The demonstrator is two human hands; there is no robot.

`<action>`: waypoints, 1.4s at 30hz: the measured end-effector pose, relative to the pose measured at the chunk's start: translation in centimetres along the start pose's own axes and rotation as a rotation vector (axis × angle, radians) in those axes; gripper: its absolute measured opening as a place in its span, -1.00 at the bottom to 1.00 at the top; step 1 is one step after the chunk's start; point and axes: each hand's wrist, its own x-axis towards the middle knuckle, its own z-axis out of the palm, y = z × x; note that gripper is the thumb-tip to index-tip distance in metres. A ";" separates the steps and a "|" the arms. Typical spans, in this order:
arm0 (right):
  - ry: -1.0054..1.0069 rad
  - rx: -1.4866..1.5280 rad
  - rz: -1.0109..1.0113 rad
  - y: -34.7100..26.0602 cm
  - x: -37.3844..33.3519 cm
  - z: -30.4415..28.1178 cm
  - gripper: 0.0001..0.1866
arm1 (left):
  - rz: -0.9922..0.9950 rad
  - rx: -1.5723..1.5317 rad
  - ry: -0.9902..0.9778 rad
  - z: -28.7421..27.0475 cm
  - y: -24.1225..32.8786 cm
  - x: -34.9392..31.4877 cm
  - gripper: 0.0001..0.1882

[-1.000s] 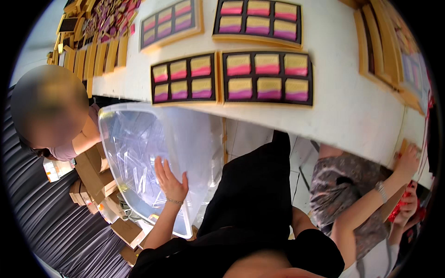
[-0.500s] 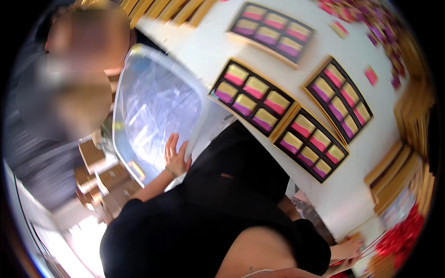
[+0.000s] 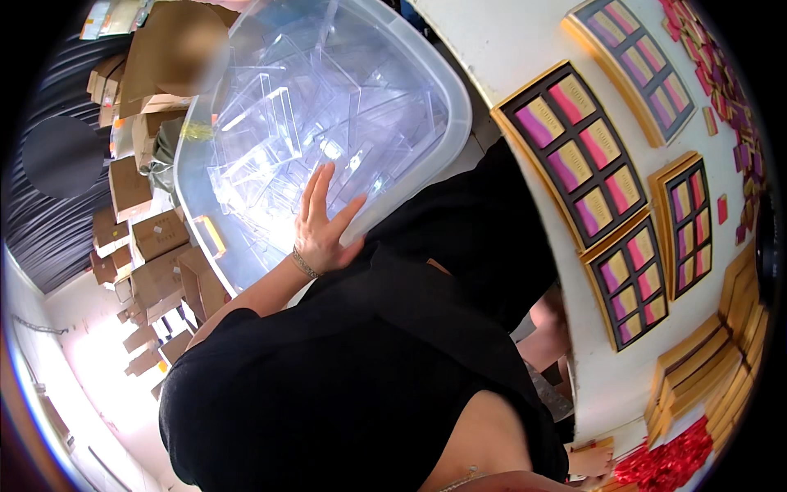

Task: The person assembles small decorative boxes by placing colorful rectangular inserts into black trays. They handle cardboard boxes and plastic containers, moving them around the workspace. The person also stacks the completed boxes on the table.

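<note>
My left hand (image 3: 322, 235) is open, fingers spread, over the near edge of a big translucent plastic tub (image 3: 459, 123). Many clear plastic lids or trays (image 3: 283, 123) lie jumbled in the tub, just beyond the fingertips. Nothing is in this hand. My right hand does not show; a patch of bare skin (image 3: 548, 332) appears beside the table edge, and I cannot tell what it belongs to. On the white table to the right sit dark-lined gold boxes, among them a large one (image 3: 575, 152), holding small gold, pink and purple wrapped squares. The far box (image 3: 633, 61) looks hazy, as if under a clear cover.
Loose wrapped squares (image 3: 730, 107) are heaped along the table's far right side. Stacks of gold box parts (image 3: 697, 369) and red tinsel-like strands (image 3: 668, 455) lie lower right. Cardboard boxes (image 3: 160, 238) pile up on the left. Another hand (image 3: 592, 461) shows at the lower right.
My view has swung left, so the tub looks larger and more central and the table boxes sit farther right. My left hand stays open, its fingers now more spread.
</note>
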 end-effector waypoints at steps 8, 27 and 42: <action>0.110 -0.003 -0.071 -10.2 -4.2 2.6 -0.53 | 0.113 -0.373 0.002 -3.6 -4.5 2.6 -0.60; 0.608 -0.600 -0.835 -32.1 -8.9 -8.0 0.17 | 0.339 -1.182 -1.249 -5.6 7.4 22.6 -0.60; 0.848 -0.691 -0.727 -30.5 4.1 -13.6 0.11 | 0.856 -0.503 -0.396 3.2 1.8 30.4 0.54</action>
